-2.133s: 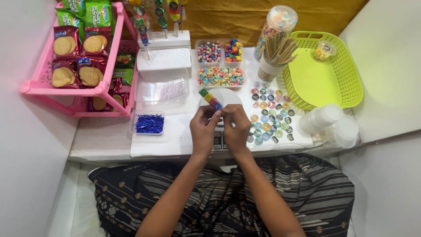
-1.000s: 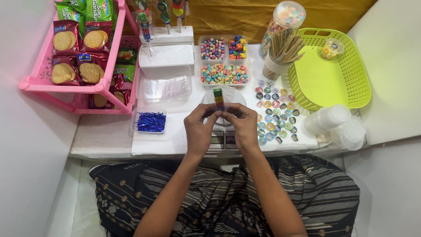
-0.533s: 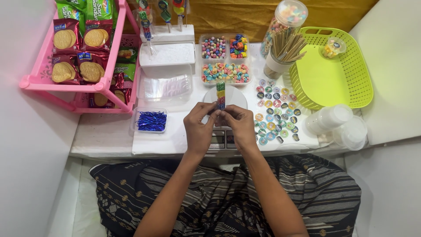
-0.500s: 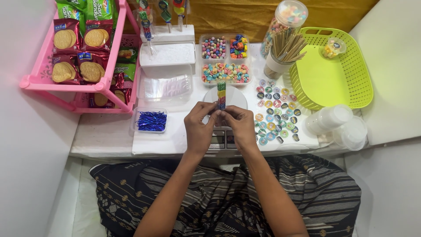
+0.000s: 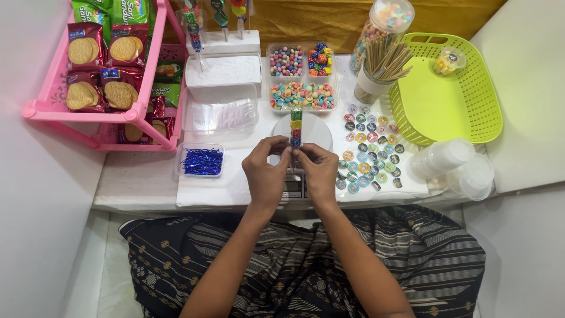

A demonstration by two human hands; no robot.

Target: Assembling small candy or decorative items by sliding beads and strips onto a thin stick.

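Observation:
My left hand (image 5: 266,171) and my right hand (image 5: 318,171) meet at the fingertips above a small scale (image 5: 303,136) with a round white pan. Together they pinch the lower end of a candy skewer (image 5: 296,125), a stick of stacked coloured candies held upright, pointing away from me. Beyond it stands a clear divided box (image 5: 301,76) of mixed coloured candies. A cup of wooden sticks (image 5: 379,70) stands to the right of that box.
A pink rack (image 5: 88,112) of biscuit packets fills the left. A small tray of blue twist ties (image 5: 202,161) and a stack of clear bags (image 5: 222,115) lie left of the scale. Round stickers (image 5: 371,150), a green basket (image 5: 450,94) and plastic cups (image 5: 441,158) sit at the right.
The candy skewer has swung from leaning left to standing upright and has moved slightly farther from me; both hands stayed pinched on its lower end.

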